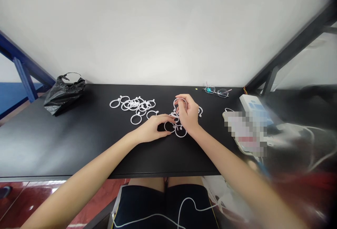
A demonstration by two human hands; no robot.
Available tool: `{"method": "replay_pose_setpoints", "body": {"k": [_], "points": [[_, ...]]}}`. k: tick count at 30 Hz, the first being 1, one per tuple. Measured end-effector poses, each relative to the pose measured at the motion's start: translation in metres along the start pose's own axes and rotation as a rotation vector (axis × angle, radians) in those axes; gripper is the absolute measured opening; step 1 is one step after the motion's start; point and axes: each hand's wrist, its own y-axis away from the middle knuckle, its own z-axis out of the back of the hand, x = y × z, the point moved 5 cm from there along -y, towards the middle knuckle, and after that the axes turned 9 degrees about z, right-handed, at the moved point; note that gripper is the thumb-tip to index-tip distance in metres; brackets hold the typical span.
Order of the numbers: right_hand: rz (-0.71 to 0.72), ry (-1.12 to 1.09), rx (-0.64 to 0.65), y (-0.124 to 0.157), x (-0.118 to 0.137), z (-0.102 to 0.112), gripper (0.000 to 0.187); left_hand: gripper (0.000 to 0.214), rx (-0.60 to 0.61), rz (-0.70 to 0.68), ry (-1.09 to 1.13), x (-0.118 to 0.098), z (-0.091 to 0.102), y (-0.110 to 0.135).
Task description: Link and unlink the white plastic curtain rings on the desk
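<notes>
My right hand (187,114) pinches a white curtain ring (185,100) between thumb and fingers, raised a little above the black table. Close on its left, my left hand (152,128) curls with thumb and fingertips at opposite sides of another white curtain ring (165,128). Below the right hand lies a loose ring (180,136), and part of one more ring (201,111) shows past its right side. Several rings with small eyelets form a loose pile (133,105) beyond my left hand. The fingertips partly hide the rings between my hands.
A black plastic bag (64,94) stands at the table's left. Eyeglasses (216,91) rest near the wall. On the right are a white box (251,104), a phone-like object (243,134) with its face blurred, and white cables. A white cable (147,217) crosses my lap.
</notes>
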Motion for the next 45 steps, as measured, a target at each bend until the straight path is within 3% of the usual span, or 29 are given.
{"method": "replay_pose_setpoints", "body": {"k": [19, 25, 32, 41, 45], "points": [[-0.029, 0.008, 0.026, 0.001, 0.001, -0.001, 0.016, 0.024, -0.095, -0.041, -0.199, -0.001, 0.001, 0.001], [-0.036, 0.017, 0.028, 0.001, 0.003, -0.001, 0.015, 0.035, -0.118, -0.035, -0.195, 0.001, 0.002, 0.000], [-0.017, 0.035, 0.038, 0.001, 0.005, -0.002, 0.016, 0.026, -0.148, -0.055, -0.209, 0.000, 0.003, 0.001], [0.019, 0.061, 0.152, 0.004, 0.005, -0.007, 0.018, 0.024, -0.400, -0.039, -0.229, -0.005, 0.018, 0.002], [0.051, 0.086, 0.240, 0.006, 0.005, -0.011, 0.017, 0.034, -0.405, -0.010, -0.097, -0.006, 0.020, 0.003]]}}
